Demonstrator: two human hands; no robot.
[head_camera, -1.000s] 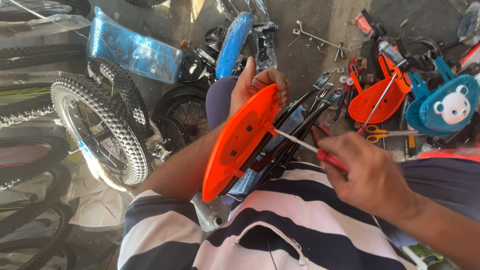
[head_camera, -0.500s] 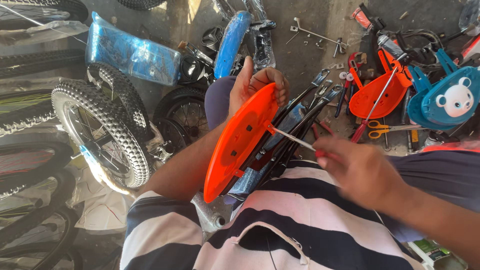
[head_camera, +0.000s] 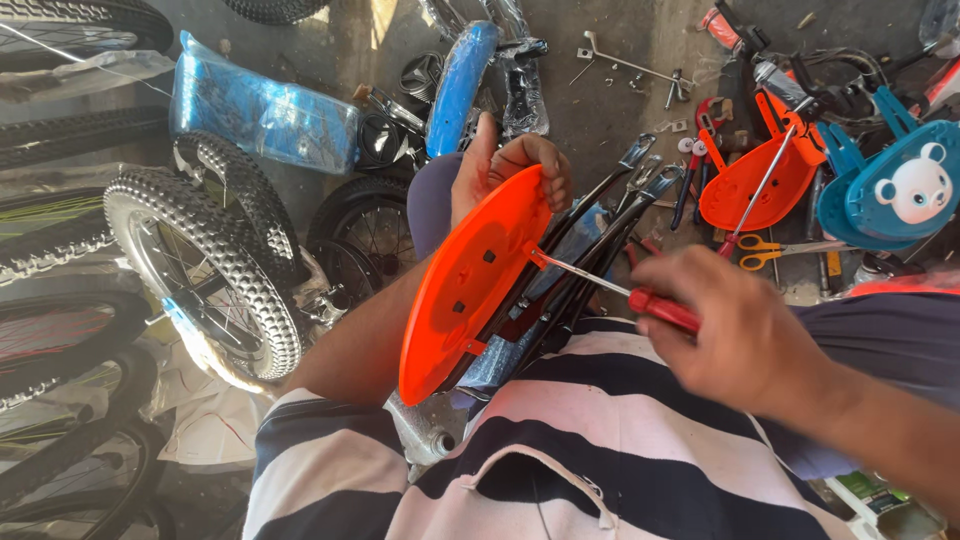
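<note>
My left hand grips the top edge of an orange plastic chain guard, held upright against a black bicycle frame that rests on my lap. My right hand is closed around a red-handled screwdriver. Its metal shaft points left and its tip touches the orange guard's edge near the top. My striped shirt fills the bottom of the view.
A small knobby bicycle wheel stands at left, among other tyres. A blue wrapped part and a blue mudguard lie on the floor beyond. A second orange guard, orange-handled scissors and blue seats with a bear face lie at right.
My right hand has shifted slightly on the screwdriver handle, as in turning it. The left hand and the orange guard stay in place.
</note>
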